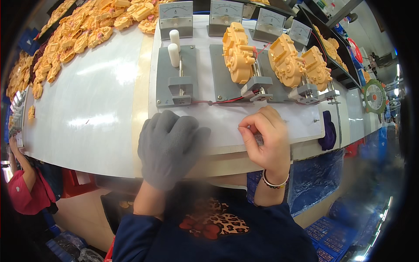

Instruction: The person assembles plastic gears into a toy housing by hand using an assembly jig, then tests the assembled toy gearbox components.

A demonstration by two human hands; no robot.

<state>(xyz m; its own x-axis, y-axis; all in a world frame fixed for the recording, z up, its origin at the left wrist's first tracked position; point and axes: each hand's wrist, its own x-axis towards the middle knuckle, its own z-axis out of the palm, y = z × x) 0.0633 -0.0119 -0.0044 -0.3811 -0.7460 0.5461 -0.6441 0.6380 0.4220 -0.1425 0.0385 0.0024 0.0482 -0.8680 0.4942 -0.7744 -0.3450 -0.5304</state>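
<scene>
My left hand (168, 144), in a grey knit glove, is curled with the knuckles up at the table's near edge; its palm side is hidden and the thumb side is blurred. Bare, with a beaded bracelet (275, 181) at the wrist, my right hand (268, 137) pinches thumb against forefinger over the white board (222, 122); anything between them is too small to make out. Beyond my left hand stands a grey test fixture (164, 83) with two white posts (173, 50) and a metal clamp. Three more fixtures carry yellow plastic gear housings (239, 54), (286, 61), (316, 67).
Several analog meters (176, 19) line the back. A heap of yellow housings (83, 35) covers the far left. Red and black wires (222, 101) cross the fixtures' front. A purple cloth (328, 131) and a green fan (374, 96) are at right. Another person's arm (24, 163) shows at left.
</scene>
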